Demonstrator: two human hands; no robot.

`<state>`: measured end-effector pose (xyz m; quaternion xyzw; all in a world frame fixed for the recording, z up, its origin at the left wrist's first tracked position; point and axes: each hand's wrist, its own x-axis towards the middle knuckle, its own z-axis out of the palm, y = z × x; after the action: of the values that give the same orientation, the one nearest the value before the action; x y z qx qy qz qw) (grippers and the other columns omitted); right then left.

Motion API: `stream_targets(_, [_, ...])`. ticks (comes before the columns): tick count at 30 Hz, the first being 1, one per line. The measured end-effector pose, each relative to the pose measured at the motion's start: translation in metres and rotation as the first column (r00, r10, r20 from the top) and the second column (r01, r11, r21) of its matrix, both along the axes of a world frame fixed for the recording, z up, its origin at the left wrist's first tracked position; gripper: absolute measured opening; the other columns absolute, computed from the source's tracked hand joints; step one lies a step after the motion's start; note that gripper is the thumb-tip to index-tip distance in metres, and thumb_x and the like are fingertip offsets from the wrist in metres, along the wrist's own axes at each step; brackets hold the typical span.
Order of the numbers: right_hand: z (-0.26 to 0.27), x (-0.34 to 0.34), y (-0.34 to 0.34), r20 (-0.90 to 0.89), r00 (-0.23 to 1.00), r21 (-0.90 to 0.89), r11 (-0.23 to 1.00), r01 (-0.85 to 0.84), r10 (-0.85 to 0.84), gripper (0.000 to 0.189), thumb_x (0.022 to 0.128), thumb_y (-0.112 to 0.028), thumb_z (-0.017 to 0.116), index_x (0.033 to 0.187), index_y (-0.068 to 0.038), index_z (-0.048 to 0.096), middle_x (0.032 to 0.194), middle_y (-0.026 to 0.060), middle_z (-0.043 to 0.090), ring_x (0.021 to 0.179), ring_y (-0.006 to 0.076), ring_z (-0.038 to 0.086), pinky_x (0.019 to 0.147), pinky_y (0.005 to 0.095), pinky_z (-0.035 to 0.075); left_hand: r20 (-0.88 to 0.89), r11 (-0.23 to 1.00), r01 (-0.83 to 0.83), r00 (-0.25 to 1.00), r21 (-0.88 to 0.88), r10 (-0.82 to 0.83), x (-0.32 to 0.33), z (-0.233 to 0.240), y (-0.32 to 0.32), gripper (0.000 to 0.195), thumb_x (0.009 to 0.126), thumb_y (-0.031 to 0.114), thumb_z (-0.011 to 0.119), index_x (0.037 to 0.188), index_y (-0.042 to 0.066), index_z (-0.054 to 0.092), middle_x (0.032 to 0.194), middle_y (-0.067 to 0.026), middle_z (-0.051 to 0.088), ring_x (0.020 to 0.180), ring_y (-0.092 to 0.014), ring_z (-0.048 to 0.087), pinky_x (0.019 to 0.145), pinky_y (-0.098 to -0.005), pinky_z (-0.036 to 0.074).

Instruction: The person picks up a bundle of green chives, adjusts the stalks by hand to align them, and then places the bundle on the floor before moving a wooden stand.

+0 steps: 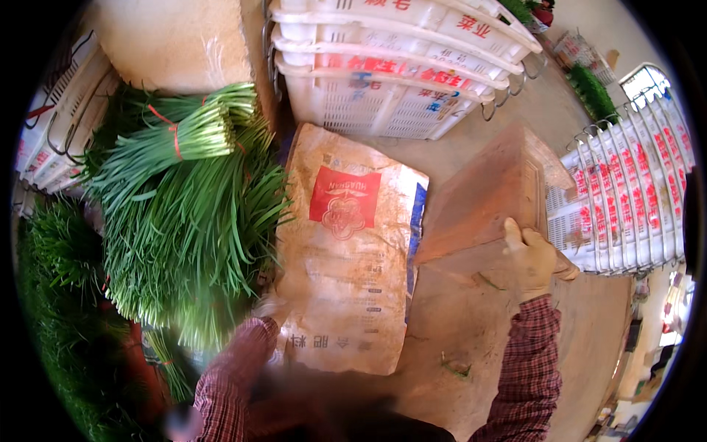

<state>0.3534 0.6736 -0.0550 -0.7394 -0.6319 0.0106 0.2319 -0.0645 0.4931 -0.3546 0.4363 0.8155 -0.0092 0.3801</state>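
My right hand (531,258) grips the edge of a reddish-brown wooden stool or small bench (480,193), which is tilted at the right of the sack. My left hand (270,306) is blurred at the lower left edge of a flattened fertilizer sack (353,265), close to the green leafy stalks; whether it holds anything cannot be told. The sack bears a red printed square and lies on the floor. Left of it is a large pile of garlic chives or similar greens (182,221). A bundle (193,132) tied with red bands lies on top, its pale cut ends pointing right.
Stacked white plastic crates (381,83) with metal handles stand beyond the sack. Another crate stack (629,188) is at the right, and more crates (72,116) at the far left. A pale wall or pillar (171,44) rises behind the greens. Darker greens (61,309) fill the lower left.
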Motion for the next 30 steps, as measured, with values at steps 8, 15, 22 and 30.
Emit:
stream_targets(8, [-0.018,0.162,-0.103,-0.072,0.995,-0.189,0.980,0.061,-0.076,0.029,0.092,-0.026,0.072,0.093,0.004,0.073,0.077,0.0120,0.070,0.067,0.0222,0.063,0.065,0.0342,0.050,-0.187,0.929,0.267,0.957,0.258,-0.223,0.016,-0.050,-0.027,0.079,0.083,0.023,0.067,0.154,0.011,0.035,0.150,-0.0092,0.046,0.125,-0.038,0.050,0.104,-0.0468,0.047])
stream_targets(15, [-0.013,0.234,-0.147,-0.359,0.873,-0.315,0.924,0.219,-0.329,0.023,0.099,-0.025,0.064,0.099,-0.004,0.071,0.082,-0.0004,0.068,0.073,0.0100,0.063,0.066,0.0267,0.046,-0.268,0.722,0.644,0.764,0.252,-0.587,0.000,-0.069,-0.057,0.063,0.083,0.009,0.059,0.144,0.017,0.052,0.149,-0.0076,0.048,0.115,-0.034,0.057,0.098,-0.0465,0.051])
stream_targets(22, [-0.037,0.254,-0.158,-0.453,0.832,-0.205,0.946,0.253,-0.321,0.022,0.103,-0.027,0.059,0.099,-0.009,0.070,0.079,-0.0017,0.067,0.071,0.0069,0.061,0.065,0.0240,0.043,0.079,0.824,0.561,0.821,0.073,-0.566,0.009,-0.016,-0.054,0.035,0.092,0.015,0.058,0.126,0.016,0.067,0.139,-0.0117,0.059,0.123,-0.034,0.058,0.098,-0.0434,0.052])
stream_targets(30, [-0.037,0.250,-0.156,-0.447,0.842,-0.198,0.951,0.235,-0.302,0.024,0.104,-0.028,0.058,0.097,-0.008,0.069,0.076,-0.0006,0.067,0.070,0.0067,0.059,0.064,0.0234,0.043,-0.154,0.888,0.393,0.918,0.237,-0.365,0.074,-0.001,0.030,0.089,0.084,0.053,0.071,0.154,0.009,0.036,0.160,-0.0148,0.035,0.144,-0.039,0.035,0.116,-0.0493,0.034])
